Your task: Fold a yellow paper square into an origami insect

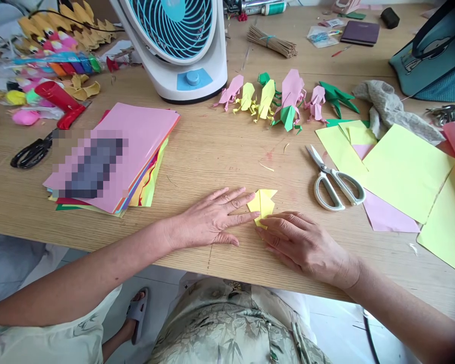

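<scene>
A small folded piece of yellow paper (264,201) lies on the table between my hands, with a pointed flap at its upper right. My left hand (216,217) is flat and open, fingers spread, two fingertips resting on the paper's left side. The fingers of my right hand (307,245) are closed together at the paper's lower edge, pinching it and hiding that corner. White-handled scissors (335,182) rest to the right of the paper. Beyond my hands stands a row of folded paper figures in pink, yellow and green, among them a large pink one (291,87).
At left are a stack of coloured paper (147,119), black-handled scissors (32,153) and a red glue gun (62,103). A white fan (202,76) stands behind. Yellow sheets (409,167), a grey cloth (382,103) and a teal bag (432,65) occupy the right.
</scene>
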{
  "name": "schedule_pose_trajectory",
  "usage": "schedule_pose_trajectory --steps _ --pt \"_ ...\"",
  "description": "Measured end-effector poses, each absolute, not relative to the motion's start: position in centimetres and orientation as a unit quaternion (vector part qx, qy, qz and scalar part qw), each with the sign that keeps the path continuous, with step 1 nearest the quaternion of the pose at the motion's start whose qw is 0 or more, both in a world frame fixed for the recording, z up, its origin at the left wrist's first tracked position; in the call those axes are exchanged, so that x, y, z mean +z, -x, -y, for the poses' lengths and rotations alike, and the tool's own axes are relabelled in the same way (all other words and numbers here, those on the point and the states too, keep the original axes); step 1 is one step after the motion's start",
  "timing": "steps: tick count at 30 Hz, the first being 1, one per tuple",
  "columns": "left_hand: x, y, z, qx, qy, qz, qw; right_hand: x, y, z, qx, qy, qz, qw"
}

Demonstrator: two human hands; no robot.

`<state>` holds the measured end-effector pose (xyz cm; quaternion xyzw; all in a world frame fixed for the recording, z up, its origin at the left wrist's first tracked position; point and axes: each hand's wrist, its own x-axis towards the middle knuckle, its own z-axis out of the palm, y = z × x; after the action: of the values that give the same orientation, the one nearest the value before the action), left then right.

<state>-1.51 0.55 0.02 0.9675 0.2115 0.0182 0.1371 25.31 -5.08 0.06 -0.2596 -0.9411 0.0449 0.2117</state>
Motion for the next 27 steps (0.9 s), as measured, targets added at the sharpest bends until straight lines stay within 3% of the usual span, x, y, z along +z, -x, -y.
schedule_pose_trajectory --steps 12,27 --pt "0.6 0.9 0.8 -0.022 -0.963 -0.262 0.063 -0.2 -25.5 5.3 0.061 0.266 0.94 0.203" --pt "0.1 0.0 1.7 0.022 -0.934 -0.349 0.075 -0.4 -25.6 5.2 0.058 0.262 0.943 0.195"
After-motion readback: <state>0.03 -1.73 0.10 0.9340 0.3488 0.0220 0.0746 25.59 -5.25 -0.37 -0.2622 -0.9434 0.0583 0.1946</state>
